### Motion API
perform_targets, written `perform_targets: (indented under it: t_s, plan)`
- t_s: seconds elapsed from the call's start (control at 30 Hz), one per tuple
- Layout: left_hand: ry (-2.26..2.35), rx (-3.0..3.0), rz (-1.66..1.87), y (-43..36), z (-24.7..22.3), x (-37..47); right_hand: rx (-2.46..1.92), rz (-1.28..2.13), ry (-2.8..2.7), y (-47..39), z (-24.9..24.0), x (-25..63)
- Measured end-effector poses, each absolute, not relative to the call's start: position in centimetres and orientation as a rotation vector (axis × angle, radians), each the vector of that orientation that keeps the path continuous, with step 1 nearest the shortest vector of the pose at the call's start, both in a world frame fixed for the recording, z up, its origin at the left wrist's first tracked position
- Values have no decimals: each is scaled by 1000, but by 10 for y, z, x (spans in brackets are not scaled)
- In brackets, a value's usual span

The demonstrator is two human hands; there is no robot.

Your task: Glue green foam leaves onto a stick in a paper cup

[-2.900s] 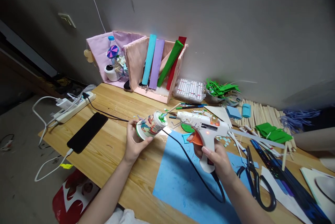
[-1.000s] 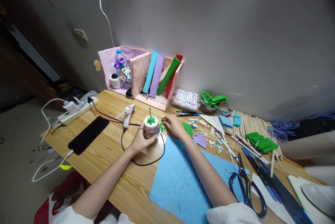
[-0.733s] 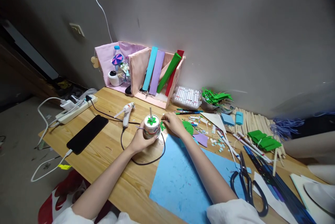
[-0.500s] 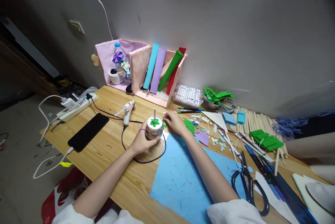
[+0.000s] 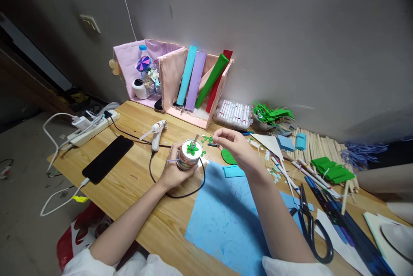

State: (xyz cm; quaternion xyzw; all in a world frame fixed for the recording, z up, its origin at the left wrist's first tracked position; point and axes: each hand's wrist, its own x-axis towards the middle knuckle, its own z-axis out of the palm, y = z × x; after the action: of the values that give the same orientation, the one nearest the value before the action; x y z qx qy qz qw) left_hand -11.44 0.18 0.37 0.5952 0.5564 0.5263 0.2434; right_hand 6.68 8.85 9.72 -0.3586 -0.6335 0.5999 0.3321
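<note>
My left hand (image 5: pixel 173 175) is wrapped round a small patterned tub (image 5: pixel 187 162) with a white top, tilted slightly. On that top lies a star of green leaf shapes (image 5: pixel 192 150), and a short greyish stick (image 5: pixel 195 139) rises from its middle. To the right, my right hand (image 5: pixel 234 146) hovers above the table, thumb and fingertips pressed together; whatever they may hold is too small to make out. Small green leaf pieces (image 5: pixel 207 138) lie on the wood between the tub and my right hand. Below that hand are a green ridged disc (image 5: pixel 227 156) and a rolled blue strip (image 5: pixel 233 171).
A glue gun (image 5: pixel 157 135) stands left of the tub, its black cord looping round it. Further left lie a phone (image 5: pixel 108 160) and a power strip (image 5: pixel 93 130). Blue paper (image 5: pixel 222 220), scissors (image 5: pixel 308 224), markers (image 5: pixel 232 113) and wooden sticks (image 5: pixel 312 145) spread rightward. A pink partitioned box (image 5: pixel 169 82) stands behind.
My right hand has lifted away from beside the tub, up and to the right, uncovering green leaf pieces. The tub stays in my left hand, and its stick now leans more to the right.
</note>
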Motion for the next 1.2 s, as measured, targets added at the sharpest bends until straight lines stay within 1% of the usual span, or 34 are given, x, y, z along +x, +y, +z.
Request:
perform_targets:
  t_s: [0.1, 0.33, 0.6, 1.2]
  plan:
    - [1520, 1677, 1480, 2, 6, -114, -892, 1679, -1601, 80, 104, 64]
    - [1508, 1649, 1471, 2, -1, -116, -831, 1842, -1452, 78, 96, 57]
    - [1411, 1578, 1506, 5, -5, -117, -884, 1896, -1398, 66, 96, 44]
    - [1448, 1600, 1503, 5, -7, -118, -895, 1919, -1440, 66, 98, 43]
